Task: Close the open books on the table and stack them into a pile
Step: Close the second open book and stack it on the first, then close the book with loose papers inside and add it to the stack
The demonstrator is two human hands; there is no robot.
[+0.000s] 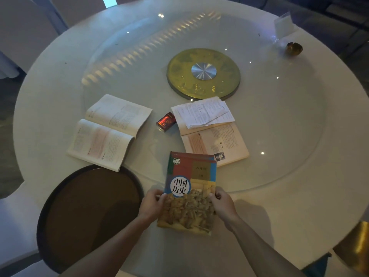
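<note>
Both hands, left (152,202) and right (221,202), hold my closed book (189,193) by its sides above the surface (279,196). Two open books (108,131) (215,140) lie beyond; I judge closing one comes next.

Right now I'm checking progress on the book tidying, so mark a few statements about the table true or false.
1. Both hands hold the closed book. True: left hand, right hand.
2. Two books lie open. True: left open book, right open book.
3. Loose papers lie on the left open book. False: on the right one.
4. The small red box sits on the dark round tray. False: between the open books.
</note>
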